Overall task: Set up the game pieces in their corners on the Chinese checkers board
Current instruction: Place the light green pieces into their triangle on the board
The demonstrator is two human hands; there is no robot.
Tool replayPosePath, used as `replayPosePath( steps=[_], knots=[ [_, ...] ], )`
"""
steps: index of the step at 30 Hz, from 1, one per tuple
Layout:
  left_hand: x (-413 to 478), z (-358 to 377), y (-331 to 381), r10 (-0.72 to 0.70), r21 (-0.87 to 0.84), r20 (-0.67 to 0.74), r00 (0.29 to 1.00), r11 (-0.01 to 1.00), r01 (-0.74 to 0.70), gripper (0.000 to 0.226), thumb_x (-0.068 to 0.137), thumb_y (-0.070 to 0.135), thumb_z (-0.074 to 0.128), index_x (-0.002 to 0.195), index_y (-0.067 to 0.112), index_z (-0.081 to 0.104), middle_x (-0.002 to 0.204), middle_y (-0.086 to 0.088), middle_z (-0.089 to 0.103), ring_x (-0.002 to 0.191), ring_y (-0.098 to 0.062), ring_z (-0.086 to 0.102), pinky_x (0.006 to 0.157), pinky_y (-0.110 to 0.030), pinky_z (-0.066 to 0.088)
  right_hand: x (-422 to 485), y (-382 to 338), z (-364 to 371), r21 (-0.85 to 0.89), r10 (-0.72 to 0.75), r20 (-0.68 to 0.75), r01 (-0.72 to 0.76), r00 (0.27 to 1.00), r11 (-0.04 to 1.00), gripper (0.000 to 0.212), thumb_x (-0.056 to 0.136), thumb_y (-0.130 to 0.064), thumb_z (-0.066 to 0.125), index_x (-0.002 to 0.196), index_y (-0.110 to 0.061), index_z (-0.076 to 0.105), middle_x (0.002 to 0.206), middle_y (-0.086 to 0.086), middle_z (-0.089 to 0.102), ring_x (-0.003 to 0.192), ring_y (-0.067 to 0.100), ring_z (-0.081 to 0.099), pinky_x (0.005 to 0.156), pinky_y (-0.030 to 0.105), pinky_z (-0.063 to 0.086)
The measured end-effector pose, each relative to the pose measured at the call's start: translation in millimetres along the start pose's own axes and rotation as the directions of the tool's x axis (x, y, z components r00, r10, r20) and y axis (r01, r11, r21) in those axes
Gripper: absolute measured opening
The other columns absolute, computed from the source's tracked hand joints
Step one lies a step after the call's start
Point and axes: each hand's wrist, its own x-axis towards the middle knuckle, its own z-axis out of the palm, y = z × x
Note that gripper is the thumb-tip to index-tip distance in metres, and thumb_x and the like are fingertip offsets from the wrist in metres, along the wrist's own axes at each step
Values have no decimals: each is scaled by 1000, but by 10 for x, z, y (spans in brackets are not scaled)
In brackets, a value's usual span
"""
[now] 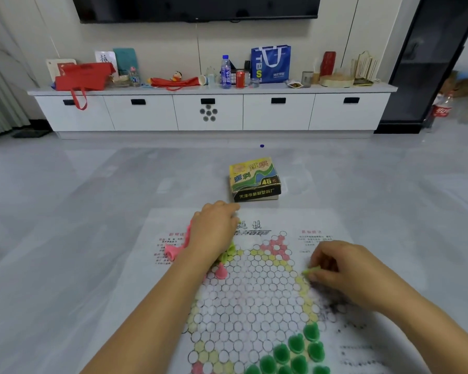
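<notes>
Right hand [343, 268] pinches pale-green piece [310, 271] over board [254, 300]; left hand [214, 230] covers loose pieces [227, 255], grip unclear.

The board [254, 306] was white paper printed with black-ringed white circles, bordered by pale yellow and pink cells; dark green pieces [295, 352], pink pieces [173, 251], one pale green piece [310, 271]; the box [254, 179] was yellow, green and blue, black-banded; the floor [65, 198] was grey.

Board [254, 306] lower corner cut by bottom edge. Left hand [214, 228] covers most light-green pieces [227, 255]. Side text [312, 238] blurred, unreadable.
</notes>
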Motion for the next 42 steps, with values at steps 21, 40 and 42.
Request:
replayPosePath(
  steps=[21, 40, 42],
  knots=[
    [-55, -25, -58, -85, -408, -72, 994, 912, 48, 6, 82, 20, 63, 85, 25, 61, 83, 11, 61, 83, -12, 60, 82, -31, 50, 653, -12, 248, 221, 5, -305, 66, 952, 973, 11, 84, -19, 63, 93, -17, 68, 89, -8, 60, 76, 2, 52, 65, 4, 37],
    [-64, -10, 139, 64, -362, -51, 997, 929, -78, 8, 78, 21, 68, 85, 21, 68, 78, 16, 58, 88, -13, 60, 96, -43, 42, 637, 55, 322, 343, 38, -348, 90, 937, 935, 27, 85, -2, 47, 100, -18, 63, 91, -4, 60, 77, -1, 52, 64, -2, 37],
    [-73, 31, 186, 138, -319, -51, 989, 936, -147, 9, 78, 23, 68, 87, 19, 69, 82, 9, 64, 87, -16, 61, 95, -43, 42, 635, 46, 309, 445, 74, -352, 97, 933, 890, 27, 85, -1, 47, 95, -22, 60, 87, -6, 61, 76, 2, 54, 62, 2, 40]
  ],
)
